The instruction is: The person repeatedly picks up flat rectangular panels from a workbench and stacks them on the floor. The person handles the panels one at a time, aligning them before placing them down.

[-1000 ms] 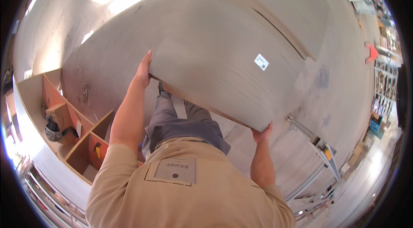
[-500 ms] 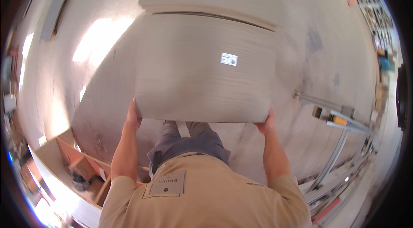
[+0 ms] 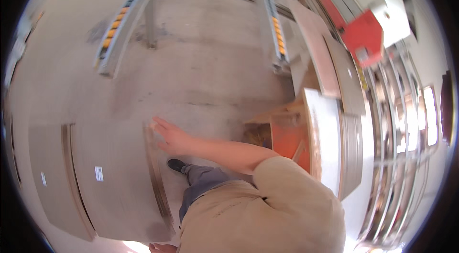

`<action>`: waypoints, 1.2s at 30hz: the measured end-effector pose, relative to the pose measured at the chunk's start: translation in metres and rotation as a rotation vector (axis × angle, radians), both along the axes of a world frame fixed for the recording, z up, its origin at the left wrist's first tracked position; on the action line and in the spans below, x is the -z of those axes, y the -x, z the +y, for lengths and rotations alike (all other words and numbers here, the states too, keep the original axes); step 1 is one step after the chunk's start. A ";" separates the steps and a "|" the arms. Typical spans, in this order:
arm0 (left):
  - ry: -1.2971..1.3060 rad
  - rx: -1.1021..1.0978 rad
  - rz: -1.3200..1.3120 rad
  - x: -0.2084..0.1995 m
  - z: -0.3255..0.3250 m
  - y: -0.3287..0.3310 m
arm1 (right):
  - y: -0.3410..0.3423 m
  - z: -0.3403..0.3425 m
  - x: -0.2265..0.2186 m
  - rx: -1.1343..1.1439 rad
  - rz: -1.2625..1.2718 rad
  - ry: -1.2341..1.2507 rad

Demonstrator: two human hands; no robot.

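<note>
A flat stack of grey-brown cardboard (image 3: 124, 191) with a small white label lies on the left, its layered edge turned toward me. My right hand (image 3: 171, 136) is stretched out at the far corner of this edge, fingers apart and slightly blurred; whether it touches the cardboard I cannot tell. Only a small part of my left hand (image 3: 161, 247) shows at the lower rim, close to the stack's near corner, its fingers mostly hidden. Beyond this stack, farther left, lies a second cardboard stack (image 3: 50, 181), also labelled.
Two conveyor rails (image 3: 114, 38) with yellow rollers stand ahead, joined by a crossbar. On my right are a wooden crate (image 3: 313, 133) with an orange panel, leaning brown boards (image 3: 346, 76), a red and white machine part (image 3: 366, 38) and metal racking (image 3: 389, 109).
My view has turned to the right, so the cardboard stacks now lie on my left. My right hand has gone from gripping the stack's near edge to spread fingers beside its corner.
</note>
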State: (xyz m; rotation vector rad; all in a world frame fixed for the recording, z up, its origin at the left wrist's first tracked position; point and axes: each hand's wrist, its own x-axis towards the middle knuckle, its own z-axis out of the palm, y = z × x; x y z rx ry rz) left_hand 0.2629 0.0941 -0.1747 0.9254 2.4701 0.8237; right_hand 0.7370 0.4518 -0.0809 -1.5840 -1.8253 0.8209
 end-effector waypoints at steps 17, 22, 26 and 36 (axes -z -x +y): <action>-0.408 1.521 -0.110 -0.084 0.220 -0.393 | -0.440 -0.588 -0.230 1.459 -0.984 -0.031; 0.010 1.354 0.007 -0.070 0.202 -0.421 | -0.665 -0.558 -0.122 1.217 -0.932 0.071; 0.119 1.244 0.071 -0.050 0.217 -0.409 | -0.780 -0.425 -0.015 1.148 -0.852 0.345; 0.099 1.263 -0.152 -0.053 0.276 -0.513 | -0.692 -0.422 -0.085 1.256 -0.982 0.540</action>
